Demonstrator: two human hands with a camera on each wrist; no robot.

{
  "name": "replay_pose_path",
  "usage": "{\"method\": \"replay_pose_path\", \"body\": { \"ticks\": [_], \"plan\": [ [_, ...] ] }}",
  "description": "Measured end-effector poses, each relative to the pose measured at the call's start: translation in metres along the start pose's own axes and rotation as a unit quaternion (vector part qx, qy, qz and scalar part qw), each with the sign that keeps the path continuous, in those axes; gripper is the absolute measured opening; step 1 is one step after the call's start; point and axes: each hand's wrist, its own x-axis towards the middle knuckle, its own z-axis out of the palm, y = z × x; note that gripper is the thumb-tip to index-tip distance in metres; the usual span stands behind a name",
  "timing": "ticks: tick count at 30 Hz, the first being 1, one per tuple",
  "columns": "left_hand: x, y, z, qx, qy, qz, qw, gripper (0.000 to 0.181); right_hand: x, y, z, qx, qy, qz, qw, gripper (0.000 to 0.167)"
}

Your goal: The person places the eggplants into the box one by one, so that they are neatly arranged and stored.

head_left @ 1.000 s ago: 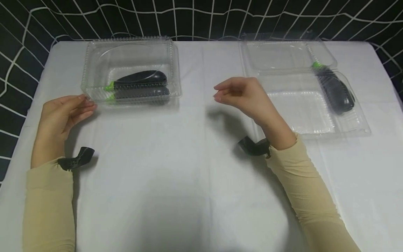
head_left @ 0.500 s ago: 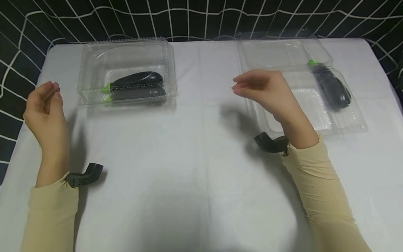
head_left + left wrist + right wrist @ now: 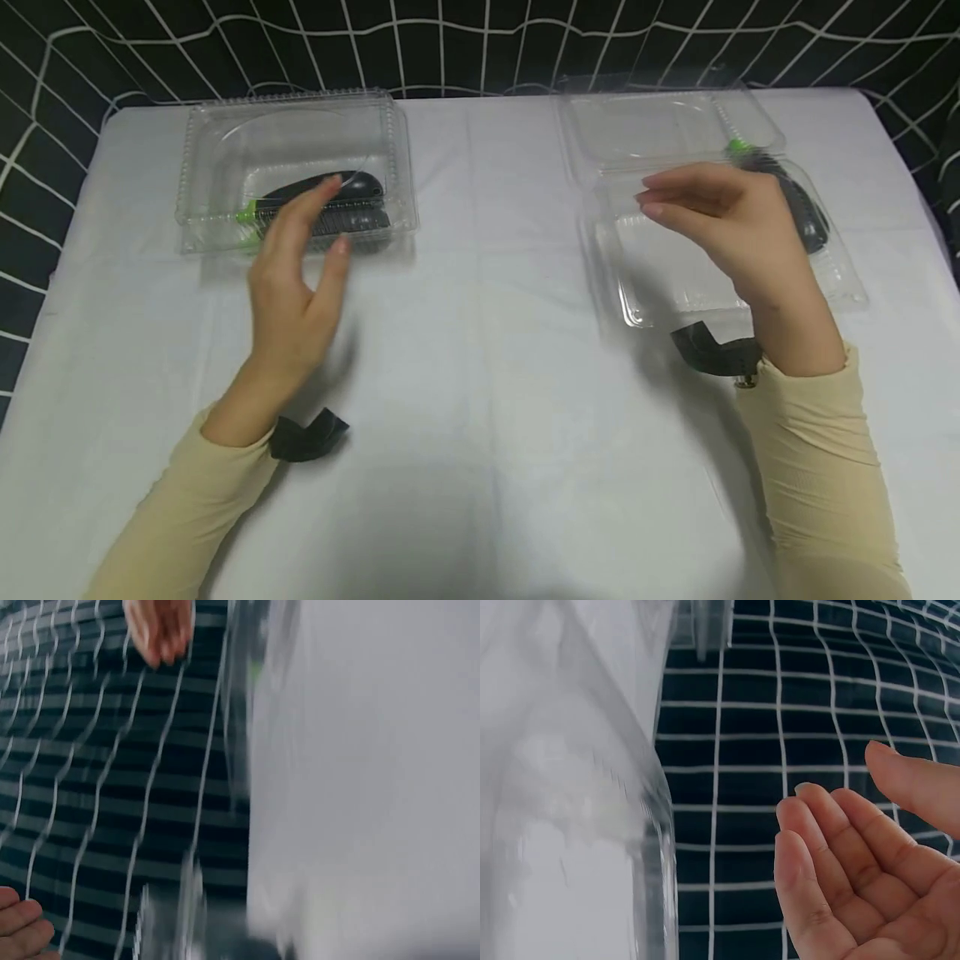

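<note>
My left hand (image 3: pixel 288 308) is in front of a shut clear plastic clamshell box (image 3: pixel 225 150), its fingers extended and partly overlapping the box in the head view. Inside lies a dark eggplant (image 3: pixel 362 185) with a green stem; a second dark shape below it could be another or a reflection. Over an open clamshell box (image 3: pixel 637 267) hovers my right hand (image 3: pixel 738 221), thumb apart from lightly bent fingers, holding nothing. Beside it, partly hidden, another eggplant (image 3: pixel 806 212) lies in that box's right side. The right wrist view shows the right palm (image 3: pixel 900 900) bare. The left wrist view is blurred.
A white cloth (image 3: pixel 465 350) covers the table. Behind and beside it hangs dark fabric with white netting (image 3: pixel 442 50). The open box's lid (image 3: pixel 660 125) lies back toward the table's far edge. A black wrist mount (image 3: pixel 307 435) projects from each sleeve.
My left hand leaves the shut box's left corner, swings away left, then moves right to the box's front. My right hand moves right from between the boxes to over the open one.
</note>
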Motion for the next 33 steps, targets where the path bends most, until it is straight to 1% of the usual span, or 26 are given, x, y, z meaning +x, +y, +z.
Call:
{"method": "replay_pose_path", "body": {
  "ticks": [2,4,6,8,10,11,12,14,16,17,19,23,24,25,26,28,30,33],
  "plan": [
    [0.003,0.007,0.016,-0.007,-0.038,0.026,0.9989,0.041,-0.003,0.001,-0.006,0.030,0.009,0.001,0.9995,0.022],
    [0.006,0.014,0.032,-0.014,-0.080,0.038,0.9959,0.042,-0.005,0.003,-0.012,0.043,0.018,0.003,0.9989,0.022],
    [0.009,0.021,0.049,-0.018,-0.125,0.038,0.9913,0.043,-0.007,0.005,-0.018,0.046,0.028,0.007,0.9985,0.023],
    [0.011,0.027,0.067,-0.019,-0.170,0.020,0.9851,0.045,-0.009,0.006,-0.025,0.033,0.036,0.014,0.9987,0.024],
    [0.012,0.033,0.084,-0.006,-0.221,0.005,0.9753,0.048,-0.011,0.009,-0.032,0.040,0.046,0.020,0.9979,0.025],
    [0.013,0.036,0.093,0.004,-0.246,-0.001,0.9693,0.049,-0.012,0.010,-0.035,0.050,0.051,0.020,0.9972,0.026],
    [0.013,0.039,0.101,0.016,-0.270,-0.003,0.9627,0.050,-0.012,0.011,-0.039,0.048,0.058,0.022,0.9970,0.027],
    [0.014,0.045,0.117,0.046,-0.313,0.001,0.9486,0.053,-0.014,0.015,-0.045,0.052,0.072,0.026,0.9957,0.026],
    [0.015,0.049,0.133,0.081,-0.344,0.012,0.9353,0.055,-0.014,0.018,-0.052,0.050,0.088,0.026,0.9945,0.025],
    [0.016,0.050,0.140,0.100,-0.357,0.017,0.9288,0.056,-0.015,0.020,-0.055,0.036,0.096,0.028,0.9943,0.025],
    [0.017,0.052,0.153,0.138,-0.376,0.028,0.9159,0.057,-0.016,0.023,-0.062,0.025,0.110,0.033,0.9931,0.024],
    [0.018,0.054,0.175,0.206,-0.405,0.051,0.8893,0.058,-0.019,0.030,-0.074,-0.003,0.128,0.044,0.9907,0.026],
    [0.018,0.055,0.179,0.219,-0.409,0.058,0.8839,0.057,-0.019,0.031,-0.077,-0.010,0.132,0.050,0.9899,0.027],
    [0.018,0.055,0.183,0.230,-0.413,0.063,0.8791,0.057,-0.020,0.033,-0.079,-0.028,0.136,0.059,0.9885,0.027],
    [0.018,0.055,0.187,0.240,-0.415,0.068,0.8751,0.057,-0.020,0.034,-0.082,-0.034,0.139,0.063,0.9877,0.028],
    [0.019,0.056,0.194,0.257,-0.415,0.074,0.8696,0.058,-0.020,0.037,-0.088,-0.048,0.146,0.074,0.9854,0.029],
    [0.019,0.056,0.200,0.272,-0.415,0.073,0.8655,0.060,-0.020,0.041,-0.094,-0.062,0.151,0.084,0.9831,0.031],
    [0.019,0.056,0.209,0.293,-0.412,0.066,0.8605,0.063,-0.020,0.047,-0.105,-0.069,0.158,0.080,0.9818,0.034]
  ]
}}
